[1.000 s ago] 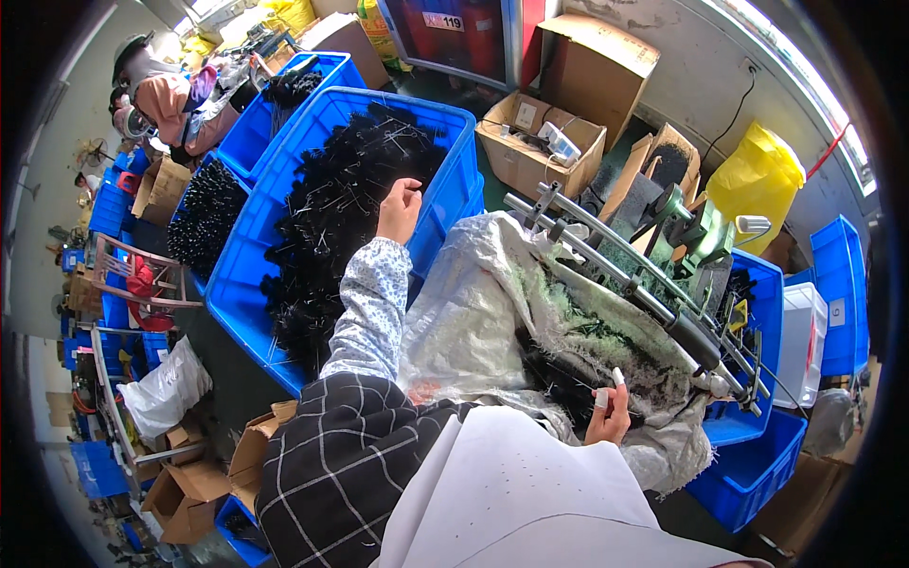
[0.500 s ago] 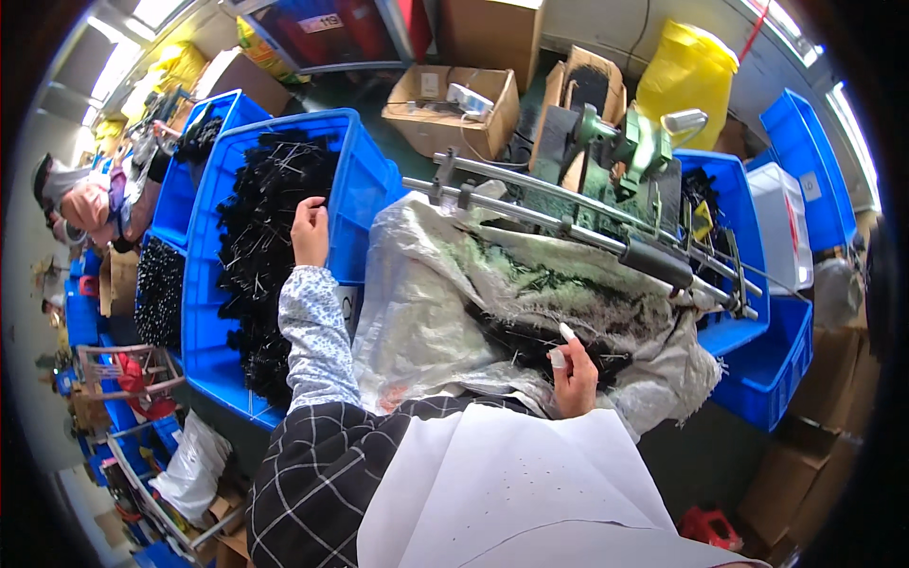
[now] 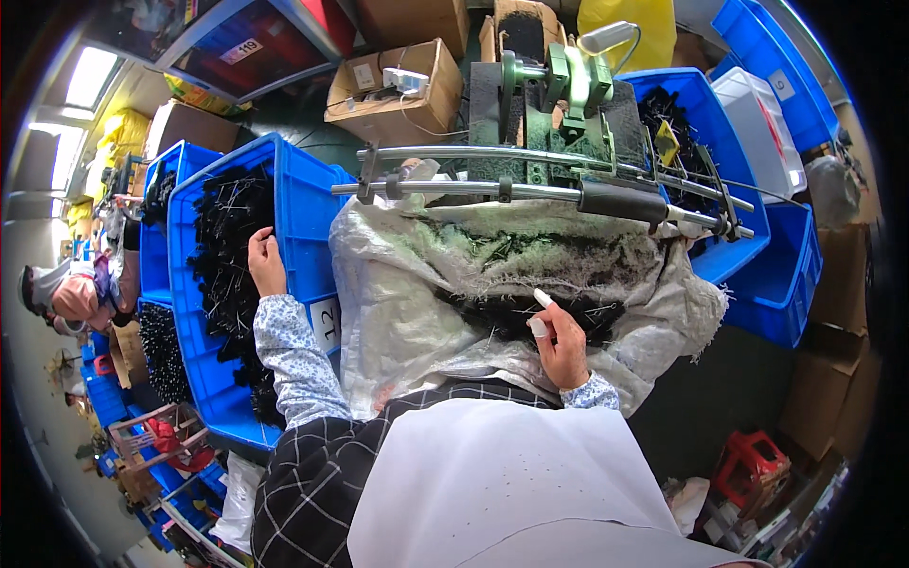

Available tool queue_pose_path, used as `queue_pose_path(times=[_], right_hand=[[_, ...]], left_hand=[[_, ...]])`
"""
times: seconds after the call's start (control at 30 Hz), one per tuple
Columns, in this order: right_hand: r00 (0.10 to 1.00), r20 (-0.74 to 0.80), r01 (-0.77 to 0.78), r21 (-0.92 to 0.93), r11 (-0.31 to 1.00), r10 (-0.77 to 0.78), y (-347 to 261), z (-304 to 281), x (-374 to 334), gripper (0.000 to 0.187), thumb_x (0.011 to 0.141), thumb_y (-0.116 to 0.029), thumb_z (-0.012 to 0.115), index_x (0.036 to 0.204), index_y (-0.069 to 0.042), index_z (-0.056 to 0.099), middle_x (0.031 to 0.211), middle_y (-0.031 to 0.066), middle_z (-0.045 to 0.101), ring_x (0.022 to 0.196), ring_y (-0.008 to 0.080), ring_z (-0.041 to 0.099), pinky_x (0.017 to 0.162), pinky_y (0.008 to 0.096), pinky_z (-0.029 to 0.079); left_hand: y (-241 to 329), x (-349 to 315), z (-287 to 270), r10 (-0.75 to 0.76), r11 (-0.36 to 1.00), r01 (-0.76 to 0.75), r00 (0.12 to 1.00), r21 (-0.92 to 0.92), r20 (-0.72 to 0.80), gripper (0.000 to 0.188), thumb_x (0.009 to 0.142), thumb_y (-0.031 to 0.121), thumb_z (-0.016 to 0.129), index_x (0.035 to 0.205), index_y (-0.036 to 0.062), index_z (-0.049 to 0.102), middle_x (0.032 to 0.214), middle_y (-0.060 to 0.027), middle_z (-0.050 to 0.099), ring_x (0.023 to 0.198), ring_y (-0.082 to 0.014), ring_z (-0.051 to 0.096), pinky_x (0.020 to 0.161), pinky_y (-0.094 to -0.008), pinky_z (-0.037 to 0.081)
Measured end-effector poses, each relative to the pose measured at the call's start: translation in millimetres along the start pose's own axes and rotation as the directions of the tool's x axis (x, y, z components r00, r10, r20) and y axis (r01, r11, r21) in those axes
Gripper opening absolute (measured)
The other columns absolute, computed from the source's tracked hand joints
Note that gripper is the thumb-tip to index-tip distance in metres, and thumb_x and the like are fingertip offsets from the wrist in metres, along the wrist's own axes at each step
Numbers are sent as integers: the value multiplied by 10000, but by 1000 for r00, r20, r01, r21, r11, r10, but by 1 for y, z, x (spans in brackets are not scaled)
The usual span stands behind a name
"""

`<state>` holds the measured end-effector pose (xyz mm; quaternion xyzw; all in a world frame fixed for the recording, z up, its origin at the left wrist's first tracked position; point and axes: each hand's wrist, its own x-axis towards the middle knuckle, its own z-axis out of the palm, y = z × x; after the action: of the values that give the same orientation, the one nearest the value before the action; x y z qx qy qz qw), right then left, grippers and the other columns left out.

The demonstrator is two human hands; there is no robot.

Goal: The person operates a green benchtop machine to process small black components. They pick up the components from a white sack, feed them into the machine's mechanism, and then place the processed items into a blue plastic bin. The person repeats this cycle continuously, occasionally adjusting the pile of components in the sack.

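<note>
My left hand [image 3: 267,265] reaches over the right side of a large blue bin [image 3: 300,213], its fingers curled at the edge of a heap of small black brushes [image 3: 227,237] with thin wire stems. Anything pinched in those fingertips is too small to make out. White covers sit on the thumb and index finger of my right hand [image 3: 565,352]. That hand hovers above a pale woven sack [image 3: 379,284], thumb and index finger apart, nothing visible between them. Black bristle scraps and several loose wire stems [image 3: 592,314] lie on the sack just beyond it.
Past the sack stands a green machine [image 3: 573,90] with metal rails [image 3: 445,189] running across its front. More blue bins [image 3: 729,142] stand at the right, and a cardboard box [image 3: 402,95] lies behind. A red stool [image 3: 748,469] is at lower right. Another person [image 3: 80,289] sits far left.
The whole view has shifted, so the machine sits higher and further left. My right hand has moved slightly forward over the sack, showing more sleeve. My left hand stays at the brush heap.
</note>
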<state>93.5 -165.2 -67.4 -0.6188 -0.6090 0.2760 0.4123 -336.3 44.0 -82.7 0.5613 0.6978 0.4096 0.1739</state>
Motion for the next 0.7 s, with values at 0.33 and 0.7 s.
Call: queue_pose_path(times=[0.33, 0.7], right_hand=[[993, -72, 94, -72, 993, -99, 2, -13, -5, 297, 789, -95, 624, 1063, -10, 546, 857, 81, 613, 732, 253, 542, 660, 336, 441], [944, 329, 135, -425, 895, 14, 55, -69, -134, 498, 772, -214, 537, 1220, -22, 437, 1030, 144, 568, 958, 322, 507, 846, 423, 388]], left_hand=[[4, 3, 2, -30, 997, 29, 999, 71, 15, 210, 902, 128, 473, 1059, 15, 555, 845, -49, 599, 736, -102, 544, 669, -236, 439], [1, 4, 0, 11, 997, -11, 1000, 79, -2, 207, 883, 128, 476, 1029, 16, 571, 788, -60, 599, 682, -112, 537, 632, -251, 430]])
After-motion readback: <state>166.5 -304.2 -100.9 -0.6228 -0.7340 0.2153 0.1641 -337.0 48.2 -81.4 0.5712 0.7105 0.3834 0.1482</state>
